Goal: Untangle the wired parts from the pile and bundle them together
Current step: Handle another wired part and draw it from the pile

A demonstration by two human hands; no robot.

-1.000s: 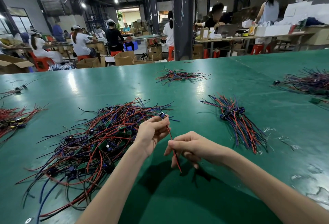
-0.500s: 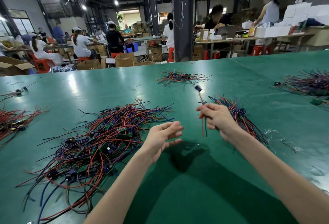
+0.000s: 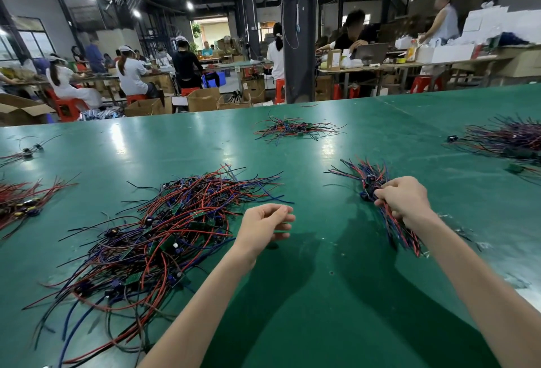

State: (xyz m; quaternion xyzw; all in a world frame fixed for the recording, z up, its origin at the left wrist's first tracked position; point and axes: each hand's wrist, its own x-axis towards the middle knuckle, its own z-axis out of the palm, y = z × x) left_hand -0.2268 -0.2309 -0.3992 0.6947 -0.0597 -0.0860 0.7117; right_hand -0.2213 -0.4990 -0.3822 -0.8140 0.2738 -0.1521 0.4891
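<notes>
A big tangled pile of wired parts (image 3: pixel 152 239), with red, blue and black wires and small green boards, lies on the green table (image 3: pixel 292 294) at the left. To the right lies a straighter bundle of wired parts (image 3: pixel 371 177). My right hand (image 3: pixel 405 199) is down on the middle of this bundle, fingers curled round its wires. My left hand (image 3: pixel 265 222) hovers between pile and bundle, fingers loosely curled and holding nothing.
Smaller wire heaps lie at the far middle (image 3: pixel 295 129), far right (image 3: pixel 509 139) and left edge (image 3: pixel 20 200). A dark pillar (image 3: pixel 298 45) stands beyond the table. Seated people work at benches with cardboard boxes behind.
My right hand has carried the single wired part to the right and down onto the bundle. My left hand let go of it earlier and stays near the pile, now more curled.
</notes>
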